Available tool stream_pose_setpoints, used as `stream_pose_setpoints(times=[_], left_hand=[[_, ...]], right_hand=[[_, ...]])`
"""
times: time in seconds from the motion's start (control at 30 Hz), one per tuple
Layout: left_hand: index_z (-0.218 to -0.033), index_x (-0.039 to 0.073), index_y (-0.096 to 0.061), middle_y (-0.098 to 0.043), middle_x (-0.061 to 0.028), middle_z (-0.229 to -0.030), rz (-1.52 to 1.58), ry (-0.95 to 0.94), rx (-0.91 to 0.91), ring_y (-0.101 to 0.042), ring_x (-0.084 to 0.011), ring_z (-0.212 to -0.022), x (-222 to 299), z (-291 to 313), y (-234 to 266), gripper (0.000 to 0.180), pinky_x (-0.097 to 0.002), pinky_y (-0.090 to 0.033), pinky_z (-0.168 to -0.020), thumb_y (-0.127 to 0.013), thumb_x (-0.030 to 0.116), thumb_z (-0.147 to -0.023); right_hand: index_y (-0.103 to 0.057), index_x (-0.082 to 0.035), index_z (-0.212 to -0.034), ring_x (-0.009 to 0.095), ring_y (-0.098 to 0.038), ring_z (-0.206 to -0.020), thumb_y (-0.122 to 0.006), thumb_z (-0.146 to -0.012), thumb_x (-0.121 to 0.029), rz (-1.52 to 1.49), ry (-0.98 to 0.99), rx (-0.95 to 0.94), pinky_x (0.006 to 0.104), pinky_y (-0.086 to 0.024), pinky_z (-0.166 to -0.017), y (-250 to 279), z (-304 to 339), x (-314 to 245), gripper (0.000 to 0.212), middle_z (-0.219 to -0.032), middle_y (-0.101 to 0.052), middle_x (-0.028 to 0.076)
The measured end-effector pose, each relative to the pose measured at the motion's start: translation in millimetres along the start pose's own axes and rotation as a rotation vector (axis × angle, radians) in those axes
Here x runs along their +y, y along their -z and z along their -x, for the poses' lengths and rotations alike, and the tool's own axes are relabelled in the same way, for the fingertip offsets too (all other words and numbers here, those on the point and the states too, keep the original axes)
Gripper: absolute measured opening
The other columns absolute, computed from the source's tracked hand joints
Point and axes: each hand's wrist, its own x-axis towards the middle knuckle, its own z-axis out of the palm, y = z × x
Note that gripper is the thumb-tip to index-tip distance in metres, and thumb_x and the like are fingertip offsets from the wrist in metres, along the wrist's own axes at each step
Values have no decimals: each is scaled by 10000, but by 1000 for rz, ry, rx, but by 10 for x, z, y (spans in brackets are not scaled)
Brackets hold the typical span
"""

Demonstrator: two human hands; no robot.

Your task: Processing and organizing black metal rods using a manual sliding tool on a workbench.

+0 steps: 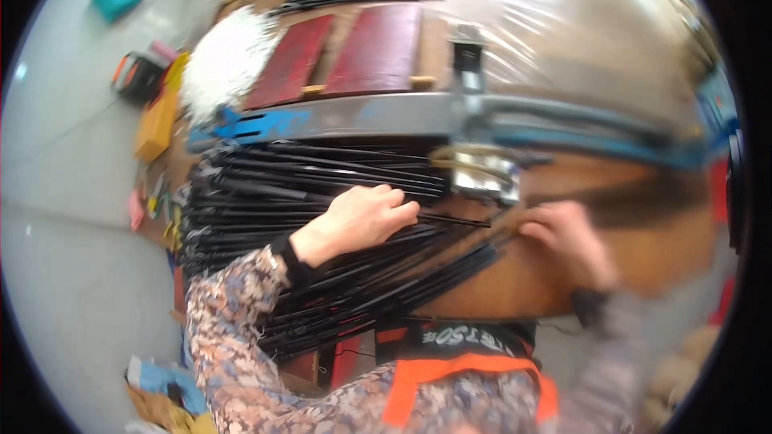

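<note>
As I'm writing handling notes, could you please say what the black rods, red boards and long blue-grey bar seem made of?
Black rods: perhaps plastic or coated metal; smooth, with faint glossy streaks.
Red boards: probably painted or stained wood; flat, streaky, slightly shiny.
Blue-grey bar: likely metal; patchy blue paint beside bare-looking grey.

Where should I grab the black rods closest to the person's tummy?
I'd try the right ends of the rods, coming from the right: those ends jut over the brown table, while farther left the rods lie crowded together.
</note>
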Motion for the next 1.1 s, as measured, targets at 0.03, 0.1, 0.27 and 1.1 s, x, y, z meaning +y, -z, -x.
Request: stream_pose_setpoints(times=[0.03,0.1,0.27,1.1], left_hand=[[-918,110,-605,-568,-55,-768,2,10,31,-631,-260,-722,197,-99,25,175,-393,-542,-565,-674,271,-926],[-967,111,-631,-554,-45,-755,19,18,132,-616,-243,-702,411,-218,-3,150,-374,-532,-549,-689,240,-918],[-1015,107,-650,-537,-54,-743,46,-7,115,-613,-231,-694,752,-521,-101,144,-369,-521,-526,-697,210,-926],[-1221,64,-615,-572,-107,-831,-97,-400,139,-613,-294,-784,703,-2010,449,328,-407,-527,-641,-646,88,-895]], right_hand=[[-757,-102,-1013,350,-674,-753,-751,-880,-245,-15,11,-91,421,-540,-672,44,59,33,196,-828,-685,148],[-735,-68,-1011,344,-651,-724,-770,-861,-305,-65,118,25,425,-519,-640,-35,126,63,283,-777,-650,145],[-741,-48,-1048,275,-626,-691,-784,-839,-168,-156,132,288,371,-505,-632,-152,424,125,245,-789,-683,108],[-680,-108,-1253,294,-696,-771,-767,-873,-214,610,-170,1111,395,-569,-664,883,1107,1108,403,-882,-711,113]])
